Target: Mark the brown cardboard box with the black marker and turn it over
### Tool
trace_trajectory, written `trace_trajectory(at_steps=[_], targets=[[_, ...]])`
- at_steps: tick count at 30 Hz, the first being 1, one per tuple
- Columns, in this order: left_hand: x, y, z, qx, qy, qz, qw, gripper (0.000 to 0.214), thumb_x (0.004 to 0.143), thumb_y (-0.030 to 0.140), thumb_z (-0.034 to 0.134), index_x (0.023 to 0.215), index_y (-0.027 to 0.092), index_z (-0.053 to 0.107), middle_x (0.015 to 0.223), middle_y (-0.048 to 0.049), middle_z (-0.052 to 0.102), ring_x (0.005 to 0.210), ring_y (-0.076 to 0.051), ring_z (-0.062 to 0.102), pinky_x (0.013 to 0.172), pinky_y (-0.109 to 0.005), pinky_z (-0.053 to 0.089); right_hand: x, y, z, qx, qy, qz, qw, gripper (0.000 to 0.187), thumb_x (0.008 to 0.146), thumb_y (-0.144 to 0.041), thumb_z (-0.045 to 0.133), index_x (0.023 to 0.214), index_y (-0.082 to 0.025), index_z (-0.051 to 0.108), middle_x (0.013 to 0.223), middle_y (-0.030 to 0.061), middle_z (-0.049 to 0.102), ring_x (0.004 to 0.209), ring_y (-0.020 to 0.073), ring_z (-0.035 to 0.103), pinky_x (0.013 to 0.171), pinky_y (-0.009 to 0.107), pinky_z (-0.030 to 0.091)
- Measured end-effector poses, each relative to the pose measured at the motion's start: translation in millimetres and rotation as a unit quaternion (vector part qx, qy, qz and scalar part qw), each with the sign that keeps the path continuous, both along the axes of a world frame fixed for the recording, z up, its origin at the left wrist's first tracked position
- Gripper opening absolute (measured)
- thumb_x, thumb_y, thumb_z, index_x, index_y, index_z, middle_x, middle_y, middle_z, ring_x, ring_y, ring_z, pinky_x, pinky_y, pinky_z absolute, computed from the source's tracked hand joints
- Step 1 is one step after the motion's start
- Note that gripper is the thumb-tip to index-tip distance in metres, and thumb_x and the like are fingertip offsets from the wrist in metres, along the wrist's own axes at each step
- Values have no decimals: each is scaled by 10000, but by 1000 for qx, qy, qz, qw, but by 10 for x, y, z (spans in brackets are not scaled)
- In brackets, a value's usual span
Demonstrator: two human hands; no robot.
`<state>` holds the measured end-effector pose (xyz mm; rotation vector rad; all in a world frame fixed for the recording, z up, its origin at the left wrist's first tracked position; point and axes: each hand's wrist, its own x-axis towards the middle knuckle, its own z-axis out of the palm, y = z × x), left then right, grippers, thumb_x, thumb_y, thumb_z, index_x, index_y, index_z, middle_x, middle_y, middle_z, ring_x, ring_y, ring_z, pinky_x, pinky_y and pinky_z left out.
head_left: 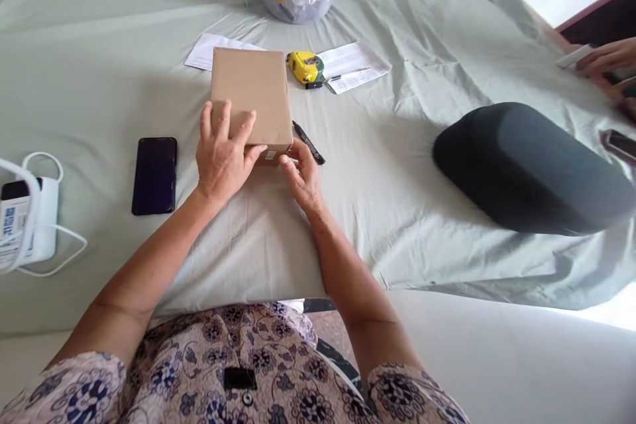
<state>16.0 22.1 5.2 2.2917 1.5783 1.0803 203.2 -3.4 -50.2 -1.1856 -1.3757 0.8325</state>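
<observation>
Creased pale-green cloth lies spread beneath the cardboard box

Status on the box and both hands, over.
Left hand spread over cardboard box top. Right hand at its near right corner. Box on cloth. Black marker close beside right hand.

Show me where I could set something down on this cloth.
Bare cloth shows between the right hand and the dark rounded object, and left of the box beyond the phone. It's crowded at the box's far right corner: tape measure, pens, paper.
</observation>
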Motion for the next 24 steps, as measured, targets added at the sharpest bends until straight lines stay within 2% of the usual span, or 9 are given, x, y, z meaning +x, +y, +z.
trace_trajectory(at_steps=[4, 7, 11, 15, 18, 21, 24], targets=[[-85, -145, -51, 28, 30, -5, 999, 608, 888, 661, 585, 1369, 293, 640, 1561, -99, 516, 1537, -427, 300, 1257, -629, 251, -29, -61, 76, 29, -15, -65, 997, 605, 841, -804, 539, 957, -216, 615, 895, 33, 676, 807, 163, 649, 745, 332, 530], [-108, -230, -67, 45, 38, 4, 998, 613, 877, 683, 575, 1350, 302, 659, 1540, -90, 543, 1528, -428, 325, 1247, -619, 281, -53, -67, 62, 30, -7, -69, 997, 598, 834, -816, 534, 900, -223, 577, 823, 2, 623, 724, 144, 626, 686, 314, 503], [-142, -211, -91, 33, 26, 13, 999, 588, 894, 674, 558, 1341, 308, 669, 1530, -93, 554, 1531, -410, 329, 1252, -592, 282, -51, -29, -8, 40, 8, -47, 998, 581, 818, -799, 582, 962, -236, 598, 878, 4, 629, 733, 138, 626, 681, 305, 507], [-270, -153, -124, 35, -10, 24, 999, 622, 914, 703, 499, 1364, 300, 650, 1544, -87, 541, 1524, -368, 349, 1270, -552, 262, -46, -11, -31, 66, -48, -39, 996, 532, 835, -730, 638, 1087, -261, 645, 943, 21, 653, 784, 149, 612, 726, 317, 533], [-396, -125, -156, 63, -34, 46, 996, 621, 935, 700, 474, 1363, 285, 648, 1512, -76, 574, 1476, -321, 424, 1264, -518, 296, -63, -18, -24, 81, -91, -47, 991, 561, 844, -722, 636, 1188, -278, 647, 1029, 44, 667, 809, 159, 610, 737, 332, 555], [-484, -108, -185, 81, -85, 44, 992, 615, 952, 690, 460, 1353, 266, 653, 1466, -88, 613, 1413, -290, 504, 1244, -490, 348, -72, -37, -11, 93, -96, -31, 991, 597, 861, -710, 623, 1283, -288, 621, 1071, 59, 672, 805, 162, 608, 746, 345, 573], [-491, -107, -217, 49, -173, 18, 983, 615, 943, 714, 451, 1337, 288, 654, 1432, -79, 641, 1371, -278, 560, 1207, -456, 408, -67, -80, 22, 108, -74, 3, 991, 631, 876, -713, 595, 1357, -305, 575, 1012, 52, 678, 810, 179, 612, 747, 362, 582]])
